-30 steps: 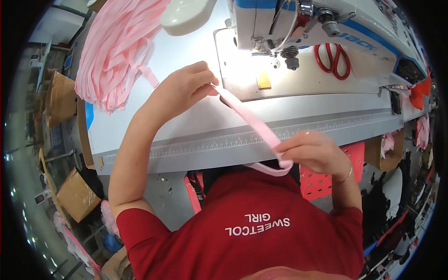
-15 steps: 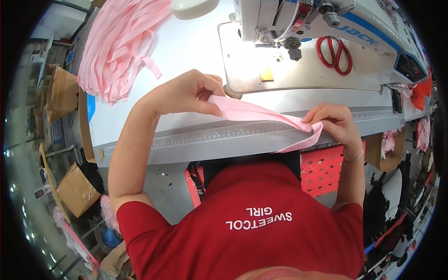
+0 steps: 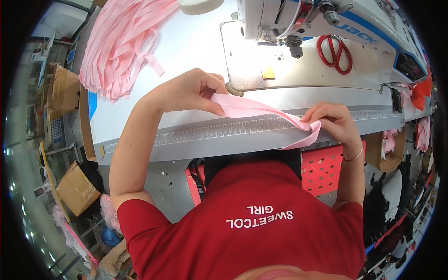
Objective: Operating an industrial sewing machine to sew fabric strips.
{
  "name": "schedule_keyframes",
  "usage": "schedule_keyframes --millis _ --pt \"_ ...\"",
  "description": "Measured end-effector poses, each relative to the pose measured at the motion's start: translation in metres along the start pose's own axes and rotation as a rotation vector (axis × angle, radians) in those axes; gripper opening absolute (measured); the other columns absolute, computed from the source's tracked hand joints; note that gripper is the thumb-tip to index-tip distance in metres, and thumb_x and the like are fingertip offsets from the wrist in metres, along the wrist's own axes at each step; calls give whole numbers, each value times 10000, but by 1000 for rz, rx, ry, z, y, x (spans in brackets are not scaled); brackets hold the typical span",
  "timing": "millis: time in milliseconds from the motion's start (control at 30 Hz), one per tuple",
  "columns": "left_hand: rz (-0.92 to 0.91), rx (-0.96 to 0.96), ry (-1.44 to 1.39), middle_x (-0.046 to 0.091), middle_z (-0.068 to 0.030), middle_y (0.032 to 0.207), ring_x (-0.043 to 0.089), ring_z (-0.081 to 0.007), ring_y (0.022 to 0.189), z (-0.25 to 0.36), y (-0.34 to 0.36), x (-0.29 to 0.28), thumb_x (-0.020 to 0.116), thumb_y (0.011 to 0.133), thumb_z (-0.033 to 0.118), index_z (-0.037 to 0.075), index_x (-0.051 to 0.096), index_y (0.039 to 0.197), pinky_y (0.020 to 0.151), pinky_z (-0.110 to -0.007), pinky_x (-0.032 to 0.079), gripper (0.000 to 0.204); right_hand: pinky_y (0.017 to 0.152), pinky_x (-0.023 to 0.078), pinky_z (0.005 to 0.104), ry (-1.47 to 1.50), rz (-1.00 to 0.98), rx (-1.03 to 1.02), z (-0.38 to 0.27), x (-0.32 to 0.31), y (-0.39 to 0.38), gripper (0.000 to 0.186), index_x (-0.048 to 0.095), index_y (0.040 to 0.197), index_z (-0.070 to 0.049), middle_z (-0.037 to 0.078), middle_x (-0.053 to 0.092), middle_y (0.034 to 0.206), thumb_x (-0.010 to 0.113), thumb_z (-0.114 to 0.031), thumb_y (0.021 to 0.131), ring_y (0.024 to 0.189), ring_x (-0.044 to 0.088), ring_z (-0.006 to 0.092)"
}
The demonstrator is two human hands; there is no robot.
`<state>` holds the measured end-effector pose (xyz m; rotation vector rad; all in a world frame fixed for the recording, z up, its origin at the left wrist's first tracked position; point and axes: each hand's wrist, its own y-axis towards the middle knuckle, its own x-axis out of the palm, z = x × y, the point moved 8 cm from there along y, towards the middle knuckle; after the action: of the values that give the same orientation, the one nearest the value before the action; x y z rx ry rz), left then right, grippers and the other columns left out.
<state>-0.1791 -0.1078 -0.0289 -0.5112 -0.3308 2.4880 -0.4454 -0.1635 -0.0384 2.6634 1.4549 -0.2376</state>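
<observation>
Pink fabric strip (image 3: 252,107), smooth, creased lengthwise; left fingers (image 3: 213,84), right fingers (image 3: 325,111) pinching it; tail (image 3: 306,139) curls back.

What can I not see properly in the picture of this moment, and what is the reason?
In the head view:
- Pink strip: one end passes out of sight at the table's front edge.
- Left hand: some fingertips are hidden by the hand itself.
- Scissors: blades covered by the sewing machine.
- Pink bundle: cut off by the upper picture edge.
</observation>
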Motion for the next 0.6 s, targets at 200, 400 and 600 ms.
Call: schedule_keyframes --millis 200,400,600 --pt "81 -22 -152 557 19 776 454 -68 684 -2 -2 2 793 780 103 -11 719 821 591 -227 346 142 784 539 308 -20 0 4 0 2 -1 64 700 871 1 113 734 941 707 -57 844 859 686 199" --pt "636 189 223 582 -19 765 506 -98 620 28 -10 7 778 731 23 -1 719 832 554 -250 394 120 745 534 305 312 154 -2 -8 5 -4 70 637 945 38 129 687 1007 631 30 876 843 664 174" --pt "933 896 1126 555 -3 740 527 -135 626 72 -44 41 725 584 51 56 698 852 540 -274 400 270 679 475 250 222 129 -109 -28 23 13 188 598 1020 38 66 603 878 568 24 834 713 575 115"
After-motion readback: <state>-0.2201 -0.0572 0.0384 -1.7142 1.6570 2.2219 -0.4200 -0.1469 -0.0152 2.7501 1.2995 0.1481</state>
